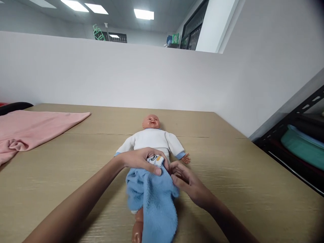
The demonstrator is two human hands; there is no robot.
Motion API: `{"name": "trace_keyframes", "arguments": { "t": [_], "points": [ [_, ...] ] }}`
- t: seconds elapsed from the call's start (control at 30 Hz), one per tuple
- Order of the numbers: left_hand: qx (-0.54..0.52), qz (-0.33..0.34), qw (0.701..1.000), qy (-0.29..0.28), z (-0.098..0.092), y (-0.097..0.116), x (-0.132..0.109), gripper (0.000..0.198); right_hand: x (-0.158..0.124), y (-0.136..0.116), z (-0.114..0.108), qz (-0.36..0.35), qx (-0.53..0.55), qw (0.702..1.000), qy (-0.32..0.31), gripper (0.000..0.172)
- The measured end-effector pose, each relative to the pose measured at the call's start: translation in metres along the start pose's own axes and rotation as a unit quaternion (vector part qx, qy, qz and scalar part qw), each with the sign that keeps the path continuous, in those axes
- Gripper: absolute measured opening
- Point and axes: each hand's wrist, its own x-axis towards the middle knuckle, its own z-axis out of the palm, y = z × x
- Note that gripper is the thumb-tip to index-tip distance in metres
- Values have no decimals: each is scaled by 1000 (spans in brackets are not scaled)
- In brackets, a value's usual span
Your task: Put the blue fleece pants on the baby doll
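A baby doll (152, 122) lies on its back on the table, head at the far end, in a white top (151, 138) with blue cuffs. Blue fleece pants (160, 199) cover its hips and one leg; the other lower leg (138, 226) shows bare at the left. My left hand (145, 161) lies across the doll's waist, its thumb and fingers closed on the pants' top edge. A white printed piece (155, 159) shows beneath that hand. At the right side of the waist, my right hand (186, 179) pinches the pants' edge, its fingertips partly hidden.
The wooden table (227, 168) reaches a low white wall (113, 74) behind the doll. A pink cloth (37, 128) lies at the left, near a black object (16, 107). On the right, a black metal rack (298, 114) holds folded green cloth (301, 145).
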Motion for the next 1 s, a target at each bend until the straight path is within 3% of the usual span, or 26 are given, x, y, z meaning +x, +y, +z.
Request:
{"name": "trace_keyframes", "arguments": {
  "t": [0.07,0.17,0.3,0.4,0.47,0.57,0.6,0.67,0.77,0.83,0.93,1.0],
  "points": [
    [-5,35,999,12,2,0,3,34,-3,-4,3,-12,-52,998,-24,40],
    [-35,76,996,11,5,-2,5,38,-7,-6,4,2,-62,997,-39,46],
    [-71,60,996,1,5,-6,5,74,-6,-4,3,0,41,999,-5,42],
    [-32,24,999,16,0,-3,2,99,-4,-3,4,-9,56,998,26,38],
    [11,-27,999,-23,-2,3,-1,92,-6,-5,4,-22,47,997,52,34],
    [51,-110,983,-139,-3,8,-6,56,-11,-14,2,-33,2,996,84,27],
    [48,-114,981,-150,-2,8,-7,47,-13,-19,1,-28,-25,997,68,29],
    [20,-80,991,-105,0,1,-8,39,-17,-30,-2,1,-81,997,-7,38],
    [-4,-34,999,-39,1,-11,-8,41,-25,-42,-3,57,-150,982,-101,54],
    [24,-51,998,-34,2,-16,-9,50,-30,-44,-3,73,-196,974,-86,57],
    [55,-95,994,-9,1,-13,-10,66,-34,-38,0,88,-238,967,-14,60],
    [40,-111,992,-54,0,-8,-11,69,-33,-32,1,89,-209,973,33,60]
  ]
}}
